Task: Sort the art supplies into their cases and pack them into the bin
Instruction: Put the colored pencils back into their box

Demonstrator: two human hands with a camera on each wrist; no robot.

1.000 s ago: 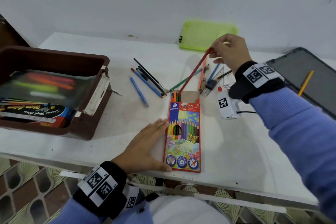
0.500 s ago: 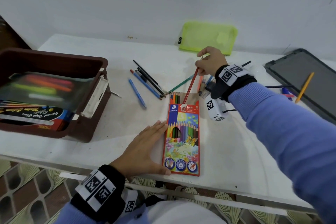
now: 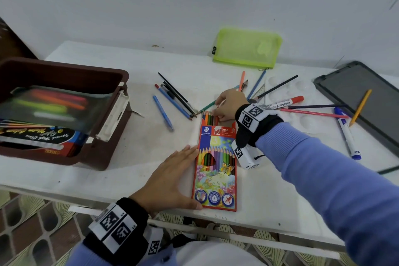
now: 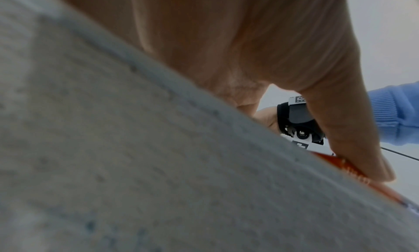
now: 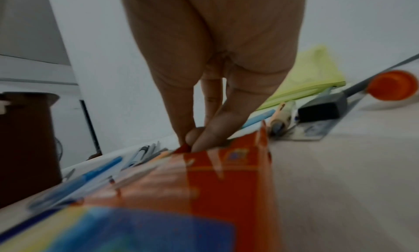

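Orange pencil box (image 3: 216,166) lies flat at the table's (image 3: 133,157) 6 o'clock edge. Left hand (image 3: 170,179), fingers straight, braces its 9 o'clock side. Right hand (image 3: 228,104) pinches a red pencil end (image 5: 184,147) at the box's open 12 o'clock mouth. Brown bin (image 3: 103,157) sits at 9 o'clock.

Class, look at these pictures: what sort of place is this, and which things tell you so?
Probably a home or classroom art desk: a white table against a plain wall, strewn with loose pencils, a pencil box and a paint palette.
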